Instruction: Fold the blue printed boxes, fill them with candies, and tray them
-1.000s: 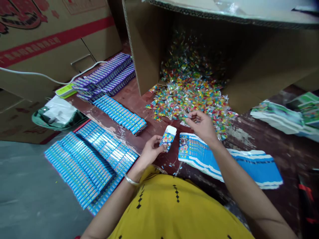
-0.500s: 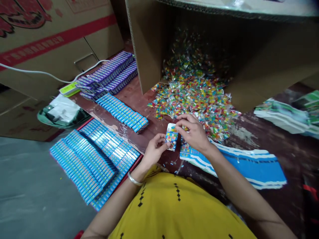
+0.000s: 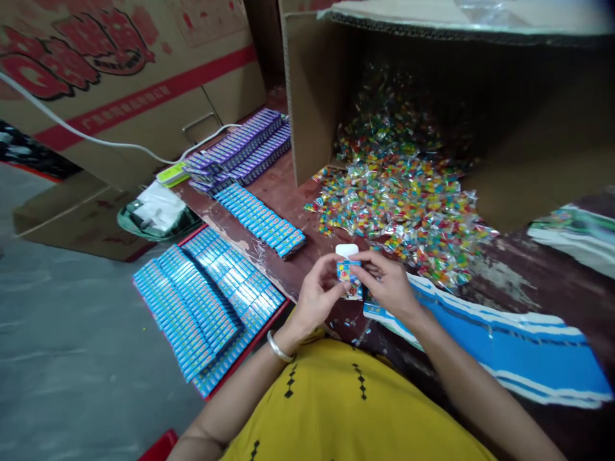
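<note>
A small blue printed carton with its white top flap standing up is between my hands, close in front of my body. My left hand grips it from the left, thumb on the front. My right hand pinches its upper right part with thumb and fingertips. Whether a candy packet is inside I cannot tell. Beyond my hands, clear packets of colourful candy spill in a heap from a cardboard box lying on its side. By my right forearm lies a fanned stack of flat blue cartons.
Left on the table stand a row of blue boxes and purple boxes. A red-edged tray of blue boxes is at my left. Near it are a green basket, a white cable and a large carton.
My right hand has come down from the carton's top onto its upper front, and the white flap now shows upright. My left hand has closed in around the carton. The view has shifted left.
</note>
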{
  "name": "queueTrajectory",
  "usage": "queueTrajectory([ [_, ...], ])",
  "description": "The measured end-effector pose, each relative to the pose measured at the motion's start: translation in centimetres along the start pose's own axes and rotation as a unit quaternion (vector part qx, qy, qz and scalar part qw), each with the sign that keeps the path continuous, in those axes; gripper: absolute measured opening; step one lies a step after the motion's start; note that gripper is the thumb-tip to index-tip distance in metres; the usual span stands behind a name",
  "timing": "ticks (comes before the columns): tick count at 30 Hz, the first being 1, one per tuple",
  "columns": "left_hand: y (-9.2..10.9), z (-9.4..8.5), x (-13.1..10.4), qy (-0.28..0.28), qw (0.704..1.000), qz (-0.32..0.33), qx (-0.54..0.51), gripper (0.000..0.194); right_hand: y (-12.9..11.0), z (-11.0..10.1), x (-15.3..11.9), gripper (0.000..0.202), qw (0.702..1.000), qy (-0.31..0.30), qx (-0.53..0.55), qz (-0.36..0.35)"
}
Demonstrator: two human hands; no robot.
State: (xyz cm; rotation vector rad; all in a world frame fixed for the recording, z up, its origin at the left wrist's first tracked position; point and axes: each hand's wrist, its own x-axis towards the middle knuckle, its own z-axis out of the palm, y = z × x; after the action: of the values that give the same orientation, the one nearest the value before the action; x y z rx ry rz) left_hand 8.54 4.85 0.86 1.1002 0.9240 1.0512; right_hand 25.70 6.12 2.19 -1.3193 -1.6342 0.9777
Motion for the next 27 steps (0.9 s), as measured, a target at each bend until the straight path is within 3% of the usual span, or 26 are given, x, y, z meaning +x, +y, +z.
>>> queueTrajectory([
  [5, 0.1, -0.2, 0.0, -0.040, 0.998, -0.040, -0.002, 0.038, 0.6, 0.8, -0.1, 0.014, 0.999, 0.034, 0.017, -0.012],
  [7, 0.1, -0.2, 0.0, -0.026, 0.999, -0.036, -0.008, 0.040, 0.6, 1.1, 0.0, 0.011, 0.996, 0.044, 0.077, 0.015],
  [10, -0.1, -0.2, 0.0, 0.005, 0.999, -0.033, -0.033, 0.048, 0.5, 1.3, 0.2, 0.025, 0.985, 0.064, 0.152, 0.044],
  [18, 0.3, -0.6, -0.4, 0.029, 0.997, -0.007, 0.074, 0.043, -0.5, 0.4, 1.1, 0.021, 0.987, -0.004, 0.139, 0.084],
  [24, 0.8, -0.8, -0.4, -0.018, 0.995, -0.013, 0.100, 0.045, 0.2, -0.5, 1.8, 0.027, 0.984, -0.029, 0.124, 0.126],
  [27, 0.9, -0.8, -0.4, -0.022, 0.996, -0.018, 0.089, 0.048, 0.3, -0.5, 1.7, 0.025, 0.990, -0.027, 0.092, 0.101],
])
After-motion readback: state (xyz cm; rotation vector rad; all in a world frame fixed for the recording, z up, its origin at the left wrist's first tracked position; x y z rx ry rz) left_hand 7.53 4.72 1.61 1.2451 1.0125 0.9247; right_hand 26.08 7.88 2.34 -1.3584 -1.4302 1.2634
